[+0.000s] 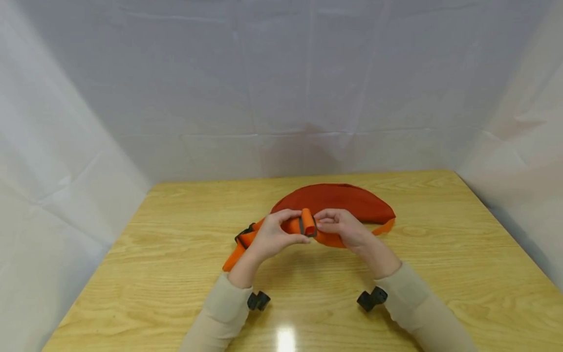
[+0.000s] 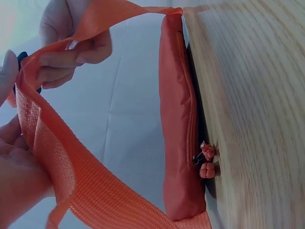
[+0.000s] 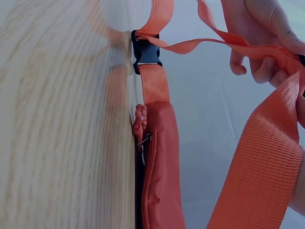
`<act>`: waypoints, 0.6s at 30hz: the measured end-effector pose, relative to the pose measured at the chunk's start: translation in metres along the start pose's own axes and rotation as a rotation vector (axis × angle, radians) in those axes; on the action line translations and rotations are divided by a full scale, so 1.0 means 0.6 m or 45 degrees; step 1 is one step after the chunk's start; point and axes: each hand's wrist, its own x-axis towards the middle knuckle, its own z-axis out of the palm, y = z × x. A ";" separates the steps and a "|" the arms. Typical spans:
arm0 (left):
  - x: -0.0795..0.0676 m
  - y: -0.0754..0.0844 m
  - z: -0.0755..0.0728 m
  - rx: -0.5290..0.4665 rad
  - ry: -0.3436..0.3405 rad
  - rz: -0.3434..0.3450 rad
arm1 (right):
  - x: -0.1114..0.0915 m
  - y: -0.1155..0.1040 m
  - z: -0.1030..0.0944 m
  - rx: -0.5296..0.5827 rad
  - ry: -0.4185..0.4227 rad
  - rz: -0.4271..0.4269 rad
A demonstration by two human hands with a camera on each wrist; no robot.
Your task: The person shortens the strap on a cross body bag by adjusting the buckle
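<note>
A red waist bag point(image 1: 333, 201) with an orange webbing strap point(image 2: 102, 179) is on the wooden table, in front of both hands. Raised before it, a short strap loop point(image 1: 308, 221) stands up through a dark slide adjuster point(image 1: 314, 228). My left hand point(image 1: 273, 236) pinches the strap at the adjuster's left side, thumb below and fingers above. From the right, my right hand point(image 1: 346, 228) pinches the strap beside the adjuster. A black side-release buckle point(image 3: 147, 51) is fastened on the strap near the bag's end. Hands and webbing partly hide the adjuster in both wrist views.
Beside the bag's zipper hangs a knotted orange cord pull point(image 2: 208, 161). A loose strap end point(image 1: 232, 260) trails left of my left forearm. White sheeting point(image 1: 281, 88) stands behind the wooden table point(image 1: 176, 274) and along its sides. Black wrist devices sit at both cuffs.
</note>
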 end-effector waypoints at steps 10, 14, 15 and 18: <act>-0.002 -0.001 0.002 -0.015 0.024 0.012 | -0.002 0.000 0.002 -0.001 0.039 -0.031; -0.002 -0.006 0.003 -0.108 0.060 -0.017 | -0.003 0.001 -0.005 -0.070 0.013 -0.063; -0.002 -0.007 0.003 -0.124 0.070 -0.025 | -0.003 0.001 -0.006 -0.080 0.001 -0.072; -0.001 -0.011 0.004 -0.151 0.091 -0.041 | -0.003 0.002 -0.008 -0.084 -0.022 -0.090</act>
